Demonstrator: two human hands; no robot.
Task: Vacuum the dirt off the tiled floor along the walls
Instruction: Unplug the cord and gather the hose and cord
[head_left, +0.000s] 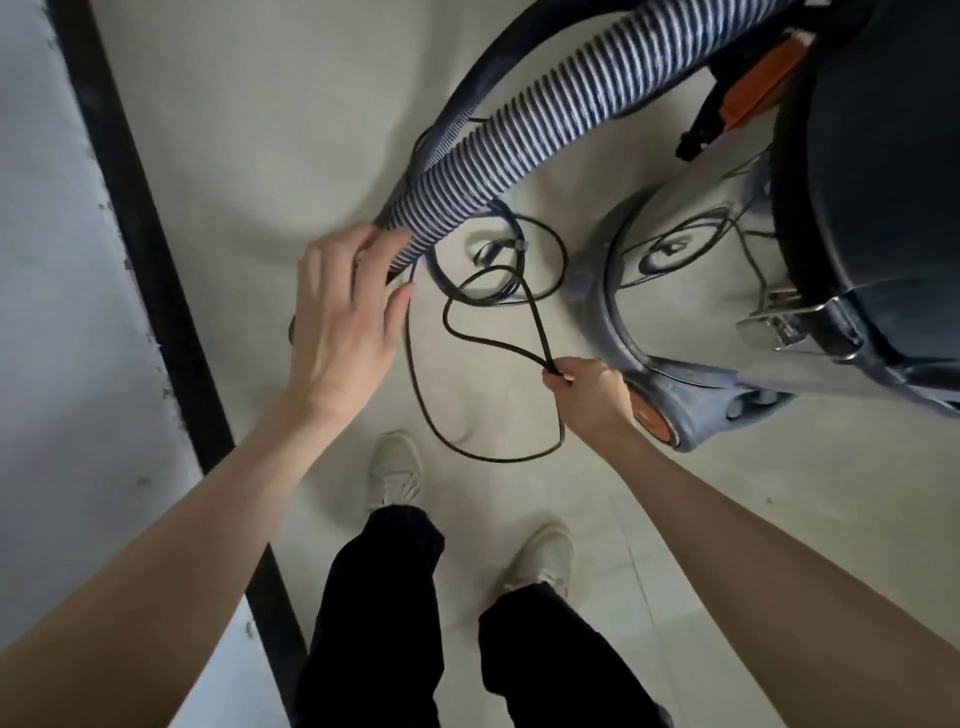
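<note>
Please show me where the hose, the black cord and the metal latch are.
hose (524, 130), head view, middle of its ribbed length.
cord (483, 340), head view, strand near the right hand.
latch (779, 317), head view, its metal clasp.

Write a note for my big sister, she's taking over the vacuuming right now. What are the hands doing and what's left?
Left hand: open, fingers touching the ribbed hose.
Right hand: pinching a loop of the black cord; the rest lies coiled on the tiled floor.
Vacuum drum: stands to the right, beside the right hand.
Black skirting and wall run along the left.
Done: no vacuuming visible yet.
Left: sort the cord, then vacuum along the walls.
</note>
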